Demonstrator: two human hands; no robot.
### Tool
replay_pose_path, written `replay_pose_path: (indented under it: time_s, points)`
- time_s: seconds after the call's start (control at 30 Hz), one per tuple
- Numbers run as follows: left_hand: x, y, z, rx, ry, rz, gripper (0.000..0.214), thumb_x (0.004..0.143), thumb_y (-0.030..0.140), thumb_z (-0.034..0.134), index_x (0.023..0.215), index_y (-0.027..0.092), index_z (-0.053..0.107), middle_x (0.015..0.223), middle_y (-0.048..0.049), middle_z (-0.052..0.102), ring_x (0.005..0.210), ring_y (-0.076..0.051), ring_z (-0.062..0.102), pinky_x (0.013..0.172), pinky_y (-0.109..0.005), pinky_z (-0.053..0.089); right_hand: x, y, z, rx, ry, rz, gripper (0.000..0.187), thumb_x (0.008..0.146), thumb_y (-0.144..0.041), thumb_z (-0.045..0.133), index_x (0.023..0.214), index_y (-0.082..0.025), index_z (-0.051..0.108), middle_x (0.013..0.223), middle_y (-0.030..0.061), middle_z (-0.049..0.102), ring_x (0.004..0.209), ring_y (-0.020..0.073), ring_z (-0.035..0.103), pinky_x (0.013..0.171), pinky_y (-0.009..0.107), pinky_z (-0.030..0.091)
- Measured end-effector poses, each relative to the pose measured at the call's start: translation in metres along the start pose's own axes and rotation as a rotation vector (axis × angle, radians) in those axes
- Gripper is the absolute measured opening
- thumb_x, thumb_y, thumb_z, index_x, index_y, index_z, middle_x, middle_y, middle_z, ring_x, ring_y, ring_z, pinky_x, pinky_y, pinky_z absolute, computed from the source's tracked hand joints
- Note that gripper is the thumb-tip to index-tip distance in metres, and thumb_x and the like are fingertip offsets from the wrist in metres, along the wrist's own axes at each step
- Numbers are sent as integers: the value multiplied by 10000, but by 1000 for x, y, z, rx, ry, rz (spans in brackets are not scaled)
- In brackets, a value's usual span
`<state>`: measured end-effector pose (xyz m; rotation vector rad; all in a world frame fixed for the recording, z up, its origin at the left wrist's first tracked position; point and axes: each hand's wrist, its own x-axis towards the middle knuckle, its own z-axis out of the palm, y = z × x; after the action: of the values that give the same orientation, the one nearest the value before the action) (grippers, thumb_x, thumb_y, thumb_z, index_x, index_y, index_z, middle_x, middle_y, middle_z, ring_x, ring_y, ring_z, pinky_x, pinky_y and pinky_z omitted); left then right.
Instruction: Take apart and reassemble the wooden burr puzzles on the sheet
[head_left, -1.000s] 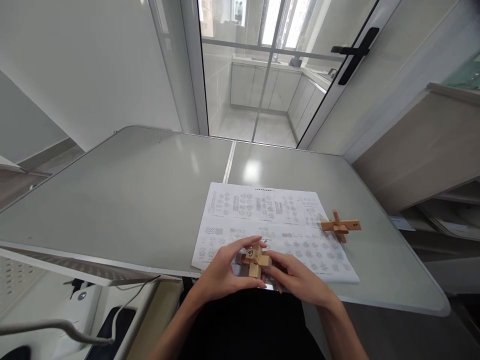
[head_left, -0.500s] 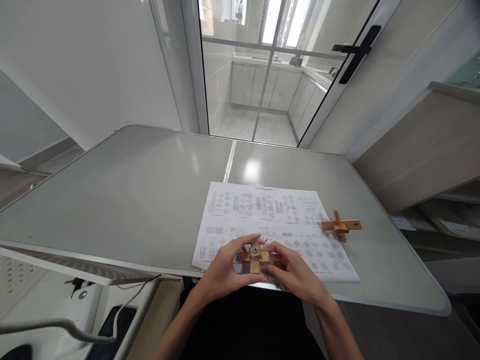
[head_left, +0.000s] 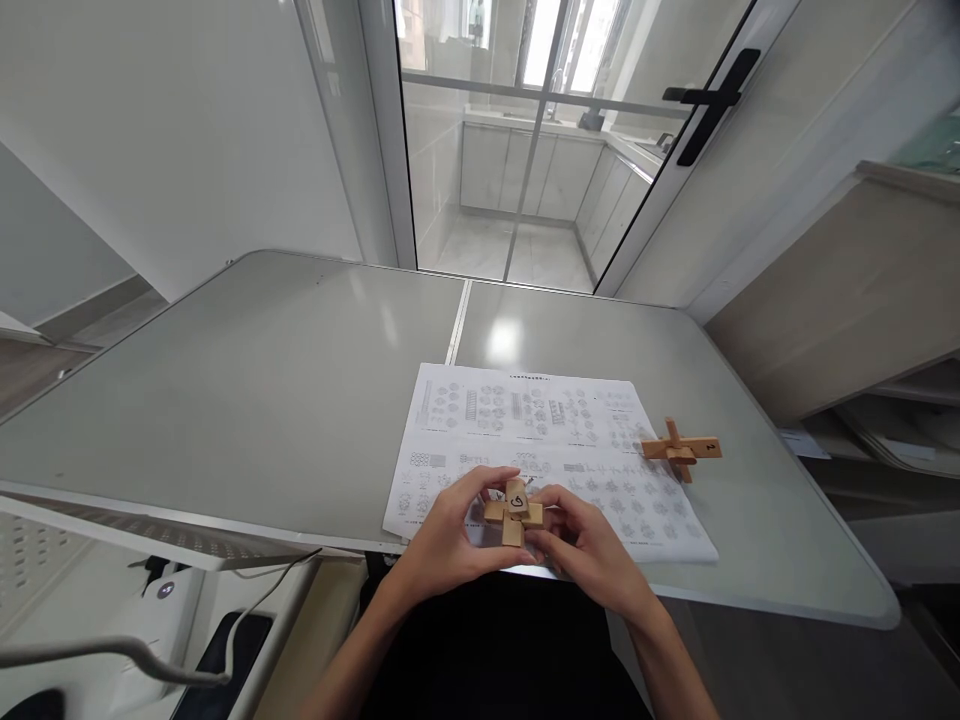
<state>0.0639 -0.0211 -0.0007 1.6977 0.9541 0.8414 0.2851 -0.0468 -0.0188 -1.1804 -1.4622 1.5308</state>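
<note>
Between my two hands is a wooden interlocking puzzle [head_left: 514,515] made of crossed blocks, with a dark mark written on its upper block. My left hand [head_left: 448,530] curves around its left side, fingers at the far end and thumb at the near end. On the right, my right hand [head_left: 581,540] closes its fingertips and thumb against the puzzle's right side. Beneath lies a printed instruction sheet [head_left: 450,400] covered in small diagrams. A second wooden puzzle [head_left: 681,450], cross-shaped and marked 2, rests at the sheet's right edge.
The grey folding table [head_left: 262,400] has a seam running across its middle. At the lower left, a white cable [head_left: 142,655] passes over a dark phone-like slab [head_left: 225,660] beside a white device [head_left: 161,610]. A glass door [head_left: 517,160] stands behind the table.
The puzzle in my hands has turned and tilted slightly, so its marked upper block shows more fully. My right fingers have shifted a little along its side. The second puzzle stays put.
</note>
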Motion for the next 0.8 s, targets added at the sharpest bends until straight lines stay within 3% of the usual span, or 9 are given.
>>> replay_pose_path:
  time_s: [0.23, 0.43, 0.5, 0.6, 0.7, 0.8]
  points:
    - [2, 0, 0, 26, -29, 5, 673, 766, 471, 919, 1340, 267, 634, 1202, -57, 699, 1028, -235, 666, 881, -358, 539, 0, 0, 3, -32, 44, -22, 219, 979, -397, 711, 937, -230, 576, 670, -48, 597, 596, 141, 552, 575, 271, 424]
    - [2, 2, -1, 32, -31, -6, 673, 768, 464, 919, 1349, 272, 638, 1196, -50, 698, 1031, -232, 659, 895, -351, 523, -2, 0, 3, -42, 79, -2, 204, 944, -380, 750, 952, -225, 617, 653, -54, 581, 596, 140, 549, 589, 283, 432]
    - [2, 2, -2, 44, -50, -17, 614, 785, 455, 903, 1312, 257, 659, 1150, -48, 705, 988, -224, 655, 868, -344, 522, -3, -1, 3, -15, 70, 15, 236, 919, -367, 778, 1044, -231, 631, 631, -73, 563, 571, 136, 543, 579, 279, 441]
    - [1, 2, -2, 43, -96, -29, 544, 809, 446, 876, 1270, 234, 678, 1083, -48, 717, 940, -220, 657, 845, -344, 530, -4, -1, 2, 40, 34, 27, 524, 869, -356, 833, 1322, -264, 588, 720, -78, 594, 566, 129, 580, 601, 287, 497]
    - [-1, 0, -2, 1, -97, -43, 774, 767, 454, 906, 1442, 256, 582, 1152, -63, 726, 1017, -250, 685, 932, -388, 548, -5, 1, -1, 29, -10, 23, 817, 859, -377, 855, 1564, -326, 446, 824, -62, 609, 605, 127, 607, 638, 297, 531]
    - [-2, -1, -1, -28, -105, -58, 930, 733, 448, 927, 1537, 274, 491, 1170, -64, 736, 1021, -252, 706, 964, -409, 556, -5, 2, -3, -39, -63, 2, 806, 882, -404, 845, 1591, -335, 468, 810, -43, 620, 653, 145, 599, 672, 314, 532]
